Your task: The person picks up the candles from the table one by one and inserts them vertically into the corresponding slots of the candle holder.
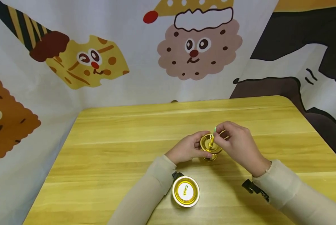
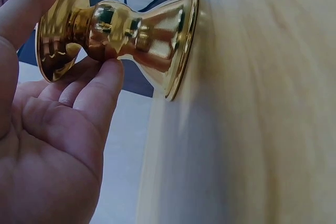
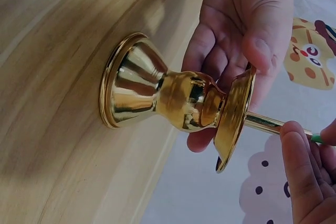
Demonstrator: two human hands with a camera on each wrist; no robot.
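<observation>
A shiny gold stemmed holder (image 3: 178, 98) with a wide, shallow dish on top stands upright, its flared foot right at the tabletop. My left hand (image 1: 188, 147) holds it by the dish, thumb near the rim and fingers curled under it beside the stem (image 2: 107, 30). From the middle of the dish rises a thin gold rod (image 3: 264, 123) with a green tip (image 1: 215, 129). The fingers and thumb of my right hand (image 1: 236, 143) pinch this rod near its green end, above the dish.
Closer to me on the wooden table (image 1: 122, 137), beside the left sleeve, stands a round gold-rimmed cup (image 1: 197, 200), yellow inside, with a white disc (image 1: 189, 194) and a small greenish-yellow piece in its centre. A cartoon-printed cloth (image 1: 139, 87) hangs behind the table.
</observation>
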